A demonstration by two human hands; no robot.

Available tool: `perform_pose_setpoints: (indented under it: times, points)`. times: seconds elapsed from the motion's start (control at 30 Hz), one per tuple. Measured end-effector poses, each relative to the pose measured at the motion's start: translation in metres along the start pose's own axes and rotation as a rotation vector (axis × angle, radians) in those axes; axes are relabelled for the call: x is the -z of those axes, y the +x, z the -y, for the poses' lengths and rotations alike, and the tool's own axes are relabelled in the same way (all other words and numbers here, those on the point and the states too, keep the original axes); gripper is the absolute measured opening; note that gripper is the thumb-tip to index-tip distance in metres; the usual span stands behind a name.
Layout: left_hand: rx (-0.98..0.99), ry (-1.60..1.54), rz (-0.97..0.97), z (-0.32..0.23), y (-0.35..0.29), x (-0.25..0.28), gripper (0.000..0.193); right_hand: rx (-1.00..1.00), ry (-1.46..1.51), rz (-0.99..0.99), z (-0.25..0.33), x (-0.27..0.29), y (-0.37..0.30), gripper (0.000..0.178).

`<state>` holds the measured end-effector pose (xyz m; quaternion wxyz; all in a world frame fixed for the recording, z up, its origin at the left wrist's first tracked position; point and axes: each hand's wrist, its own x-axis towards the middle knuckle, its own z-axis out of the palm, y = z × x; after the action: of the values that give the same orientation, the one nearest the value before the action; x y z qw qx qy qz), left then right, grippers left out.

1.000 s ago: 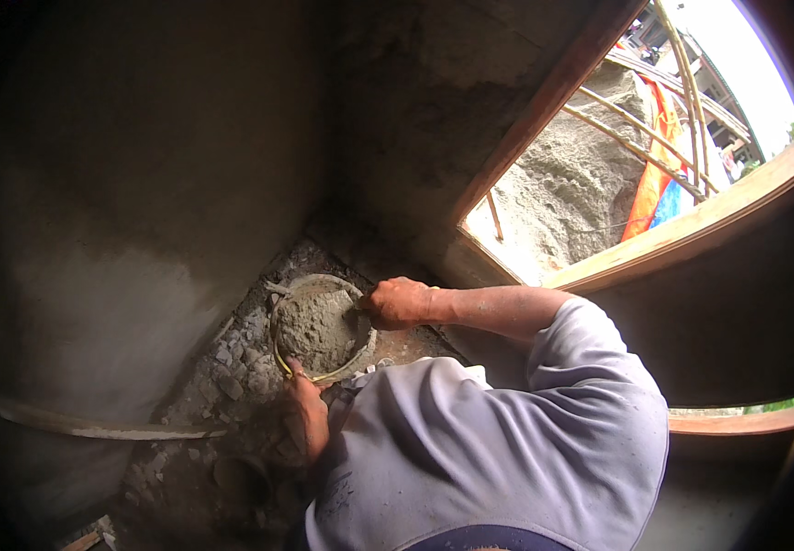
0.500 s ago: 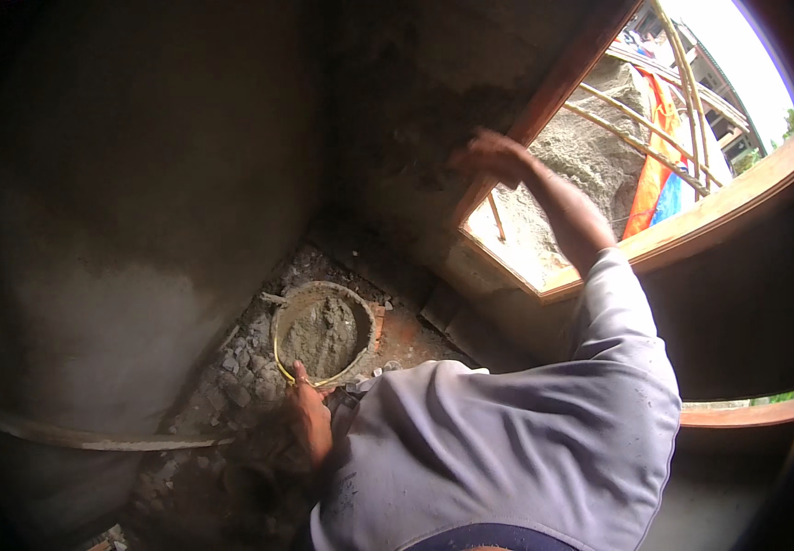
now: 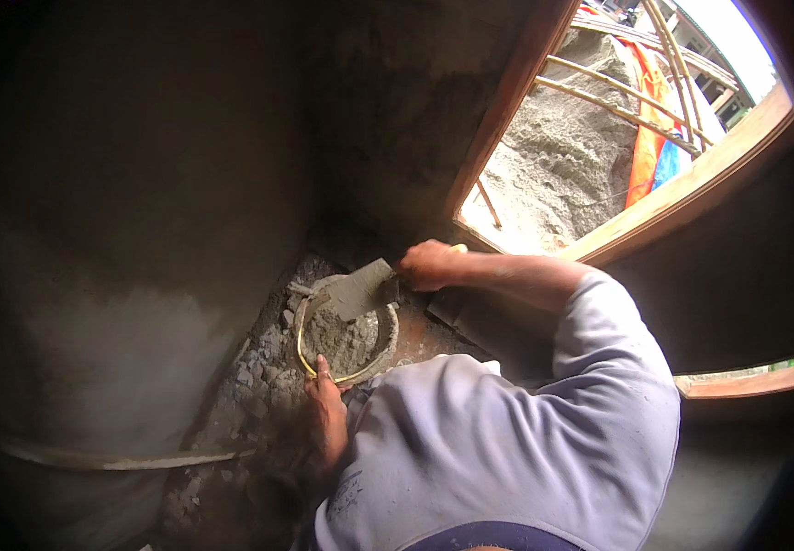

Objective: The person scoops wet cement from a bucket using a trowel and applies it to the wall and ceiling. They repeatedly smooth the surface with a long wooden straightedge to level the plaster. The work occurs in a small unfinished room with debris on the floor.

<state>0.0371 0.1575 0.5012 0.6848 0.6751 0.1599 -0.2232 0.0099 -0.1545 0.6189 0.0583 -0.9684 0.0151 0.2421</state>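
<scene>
A round bucket with a yellowish edge stands on the rubble, partly filled with wet grey mortar. My left hand grips its near rim, the thumb pointing up over the edge; the other fingers are mostly hidden. Over the far right side of the bucket, my right hand is closed around the handle of a trowel. The flat, mortar-smeared blade reaches left across the opening, above the mortar. A light handle end shows beside the right wrist.
Broken stones and rubble cover the floor around the bucket. A plastered wall rises at left, with a pale strip near its foot. At right is a wooden window frame, with a sand pile and poles outside.
My right hand has come down and left from the window opening to the bucket, and the trowel blade now shows over the mortar. My left hand stays at the rim.
</scene>
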Motion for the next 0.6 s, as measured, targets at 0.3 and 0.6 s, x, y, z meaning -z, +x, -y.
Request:
perform_pose_setpoints:
  times: [0.3, 0.6]
  points:
    - [-0.138, 0.189, 0.113, 0.007, -0.014, 0.003, 0.039, 0.131, 0.112, 0.166, 0.095, -0.137, 0.056, 0.021]
    - [-0.087, -0.033, 0.034, 0.007, -0.011, 0.001, 0.043, 0.066, 0.425, 0.089, 0.065, -0.138, 0.014, 0.031]
